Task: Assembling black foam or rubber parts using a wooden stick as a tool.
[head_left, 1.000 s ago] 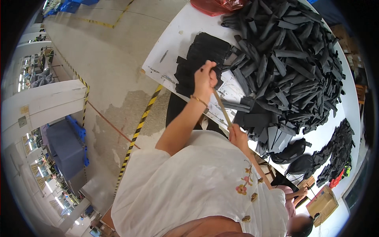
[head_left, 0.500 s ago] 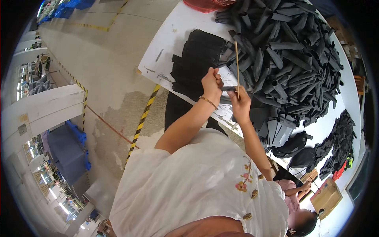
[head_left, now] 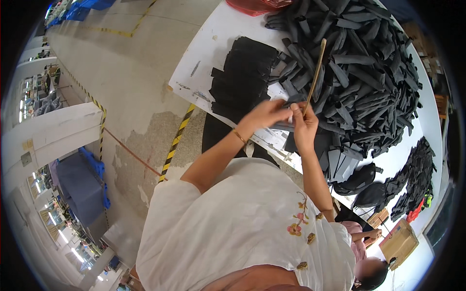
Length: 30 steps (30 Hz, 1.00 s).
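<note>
My right hand (head_left: 305, 130) is closed round a thin wooden stick (head_left: 316, 75), which points up and slightly right. A small black fabric piece (head_left: 294, 100) is between my two hands, by the lower part of the stick. My left hand (head_left: 264, 115), partly blurred, has its fingers brought together at this piece, close to the right fingertips. Just beyond my left hand, flat black fabric pieces (head_left: 245, 72) lie overlapped in a row on the white table (head_left: 199, 68). A large heap of rolled, tube-like black pieces (head_left: 359, 72) rises beyond my right hand.
A red plastic bag (head_left: 257, 6) lies at the table's far edge. Black moulded cups (head_left: 359, 179) and a black fabric pile (head_left: 415, 174) are at the right. A co-worker in pink (head_left: 357, 237) sits lower right, near a cardboard box (head_left: 399, 244). Yellow-black tape (head_left: 177, 140) marks the floor.
My left hand has gone from a fist to fingers reaching right toward the fabric piece. My right hand has shifted slightly right, and the stick now leans right.
</note>
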### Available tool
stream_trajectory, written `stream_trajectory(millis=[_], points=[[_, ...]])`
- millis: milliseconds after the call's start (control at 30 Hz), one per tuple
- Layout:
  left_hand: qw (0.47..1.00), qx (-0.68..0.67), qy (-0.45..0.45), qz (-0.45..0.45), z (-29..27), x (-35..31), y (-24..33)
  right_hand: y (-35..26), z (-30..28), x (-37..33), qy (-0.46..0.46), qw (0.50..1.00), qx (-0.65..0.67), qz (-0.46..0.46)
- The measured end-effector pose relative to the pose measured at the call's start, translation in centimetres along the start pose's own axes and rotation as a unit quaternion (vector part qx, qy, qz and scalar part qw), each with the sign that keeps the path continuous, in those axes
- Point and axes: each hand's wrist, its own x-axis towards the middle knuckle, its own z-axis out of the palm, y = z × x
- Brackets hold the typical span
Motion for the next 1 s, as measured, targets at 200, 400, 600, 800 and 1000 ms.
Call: stream_trajectory(millis=[200, 400, 600, 800, 1000], points=[[0.994, -0.04, -0.045, -0.086, 4.2, -4.5, -3.9, -6.7, -3.1, 6.7, 0.233, 0.96, 0.096, -0.126], [0.85, 0.422, 0.225, 0.22, -3.8, -1.2, -1.8, -16.4, -14.5, 14.1, 0.272, 0.917, -0.076, -0.281], [0.761, 0.552, 0.242, 0.239, -11.6, 3.6, -3.6, -7.3, -13.9, 9.8, 0.042, 0.907, -0.376, -0.186], [0.775, 0.599, 0.135, 0.147, -12.8, 4.6, -3.4, -0.3, -10.2, 1.6, -0.097, 0.863, -0.475, -0.14], [0.82, 0.529, 0.129, 0.177, -12.5, 3.7, -1.6, 0.6, -9.1, 1.3, -0.125, 0.86, -0.476, -0.135]])
